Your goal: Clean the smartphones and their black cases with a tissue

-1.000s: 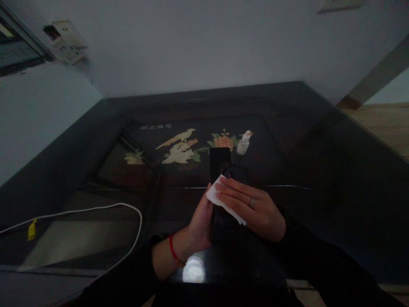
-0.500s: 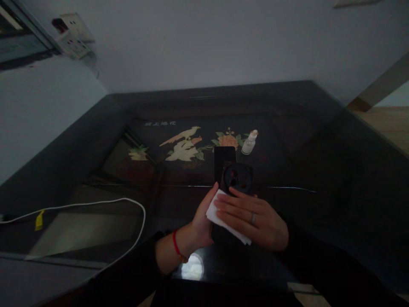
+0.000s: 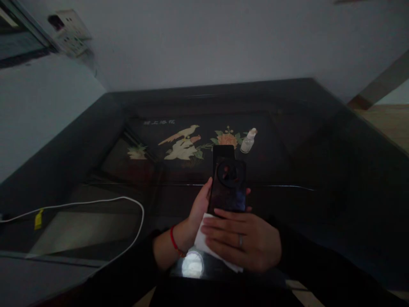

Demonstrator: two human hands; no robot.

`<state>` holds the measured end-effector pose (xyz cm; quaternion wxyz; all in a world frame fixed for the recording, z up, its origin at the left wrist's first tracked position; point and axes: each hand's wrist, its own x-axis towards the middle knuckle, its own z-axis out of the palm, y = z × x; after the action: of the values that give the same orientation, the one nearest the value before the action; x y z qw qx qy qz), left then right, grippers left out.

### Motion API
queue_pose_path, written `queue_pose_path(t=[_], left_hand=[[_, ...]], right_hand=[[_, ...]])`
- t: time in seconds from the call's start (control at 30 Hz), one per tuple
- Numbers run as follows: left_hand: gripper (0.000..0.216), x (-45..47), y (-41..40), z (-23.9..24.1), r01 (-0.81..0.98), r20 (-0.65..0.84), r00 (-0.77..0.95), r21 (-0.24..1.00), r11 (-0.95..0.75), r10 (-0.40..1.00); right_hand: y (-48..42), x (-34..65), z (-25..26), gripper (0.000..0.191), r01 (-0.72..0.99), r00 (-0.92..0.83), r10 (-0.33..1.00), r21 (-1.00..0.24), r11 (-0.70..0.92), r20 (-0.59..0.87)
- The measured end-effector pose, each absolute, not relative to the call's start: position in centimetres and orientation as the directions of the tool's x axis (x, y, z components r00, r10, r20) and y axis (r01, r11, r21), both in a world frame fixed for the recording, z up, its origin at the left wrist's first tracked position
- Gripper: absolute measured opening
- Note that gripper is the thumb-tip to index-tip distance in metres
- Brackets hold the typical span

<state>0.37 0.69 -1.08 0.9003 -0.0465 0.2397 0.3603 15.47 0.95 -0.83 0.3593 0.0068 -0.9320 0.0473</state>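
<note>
A dark smartphone (image 3: 228,189) with a large round camera ring faces back-up, held by my left hand (image 3: 194,221) from below. The thumb lies along its left edge and fingertips show at its right. My right hand (image 3: 243,241) presses a folded white cloth or tissue (image 3: 201,236) against the phone's lower end, fingers stretched together over it. Past the phone's top, a second flat black phone-like slab (image 3: 223,150) lies on the table, partly covered. A small white-capped bottle (image 3: 248,141) stands to its right.
The glossy black table (image 3: 271,234) bears an inlaid bird and flower picture (image 3: 182,149). A white cable (image 3: 92,201) with a yellow tag (image 3: 38,219) curves along the left. A wall (image 3: 204,47) rises behind, with power sockets (image 3: 72,34) at upper left.
My right hand and the white cloth have slid down the phone towards me, uncovering more of its back. The phone's camera end has shifted slightly left.
</note>
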Motion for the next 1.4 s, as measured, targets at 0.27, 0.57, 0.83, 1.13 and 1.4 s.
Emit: queue_pose_path(t=[0.27,0.57,0.83,1.13,1.4], left_hand=[[0.060,0.4,0.7,-1.0,-0.754,-0.540,0.514,0.087,0.652,0.666],[0.069,0.3,1.1,-0.4,-0.728,-0.494,0.509,0.190,0.659,0.705],[0.071,-0.3,1.2,-0.5,-0.702,-0.463,0.525,0.239,0.671,0.714],[0.071,-0.6,1.7,-0.7,-0.734,-0.447,0.498,0.239,0.636,0.743],[0.062,-0.5,2.1,0.3,-0.801,-0.485,0.381,0.251,0.543,0.787]], right_hand=[[2.2,16.6,-0.7,0.027,0.217,-0.702,0.248,-0.132,0.967,0.668],[1.7,16.8,-0.4,0.025,0.169,-0.716,0.179,-0.081,0.982,0.674],[1.7,16.5,-0.6,0.021,0.056,-0.723,0.061,-0.030,0.998,0.689],[1.8,16.7,-0.9,0.023,0.102,-0.736,0.110,-0.051,0.993,0.669],[2.7,17.8,-0.6,0.029,0.306,-0.666,0.291,-0.104,0.946,0.687]])
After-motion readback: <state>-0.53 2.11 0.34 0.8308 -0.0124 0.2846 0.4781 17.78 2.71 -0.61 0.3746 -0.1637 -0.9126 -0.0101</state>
